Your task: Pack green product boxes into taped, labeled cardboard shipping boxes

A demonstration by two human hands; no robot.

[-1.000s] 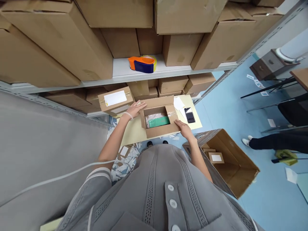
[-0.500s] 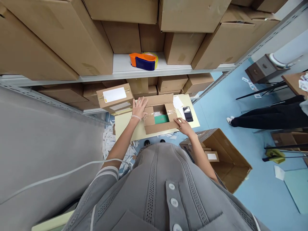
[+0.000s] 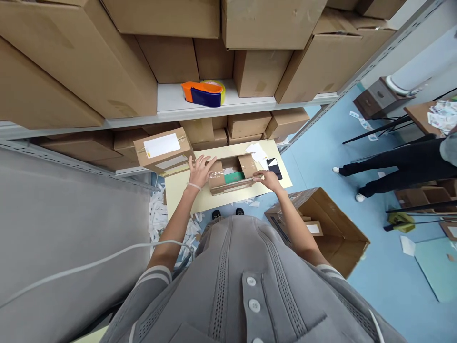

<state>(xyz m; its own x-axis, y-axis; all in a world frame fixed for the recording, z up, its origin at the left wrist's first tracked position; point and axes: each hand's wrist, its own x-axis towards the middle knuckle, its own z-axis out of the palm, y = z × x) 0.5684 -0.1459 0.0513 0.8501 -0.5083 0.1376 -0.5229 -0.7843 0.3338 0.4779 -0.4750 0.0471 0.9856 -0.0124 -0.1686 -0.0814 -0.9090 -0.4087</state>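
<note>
Over the left end of an open cardboard carton, hiding part of that end: the left hand, open, with fingers spread. At the carton's near right corner, the right hand, with thumb and fingers curled at the end of the near flap; hard to tell from here whether gripping it or merely pressing.

In mid-bench, between far and near edges, the carton itself, with both side flaps folded inward over the ends of the interior. In the remaining gap, a green box, partly covered by the carton's flaps, with pale paper beyond.

Across the far left corner of the bench, concealing it, a taped, white-labelled parcel, tilted. Beside the right edge, a smartphone; toward the far right corner, white papers.

On the floor past the near right corner, a large open carton, partly behind the right arm, with a smaller labelled box inside. Above the far edge, on a shelf, a tape dispenser among stacked cartons, some cut off at the top of view.
</note>
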